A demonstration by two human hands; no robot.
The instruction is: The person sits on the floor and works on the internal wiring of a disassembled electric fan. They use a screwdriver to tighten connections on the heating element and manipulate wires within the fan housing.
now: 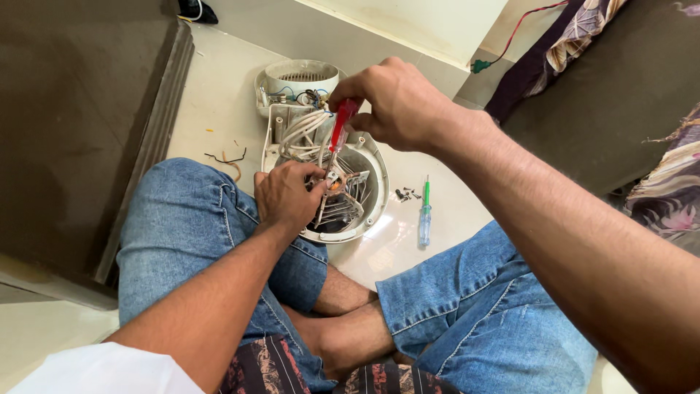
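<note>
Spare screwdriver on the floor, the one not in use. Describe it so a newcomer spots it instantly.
Start at the opened white appliance housing on the pale floor, between the person's knees. Just to its right, beside a small scatter of dark screws, lies the spare screwdriver. Its handle is clear with a green top, unlike the red-handled screwdriver in the right hand.

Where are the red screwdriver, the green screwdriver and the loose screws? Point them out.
red screwdriver (pixel 340 125), head view, on its handle.
green screwdriver (pixel 425 216), head view, on its clear shaft.
loose screws (pixel 405 194), head view, middle of the pile.
</note>
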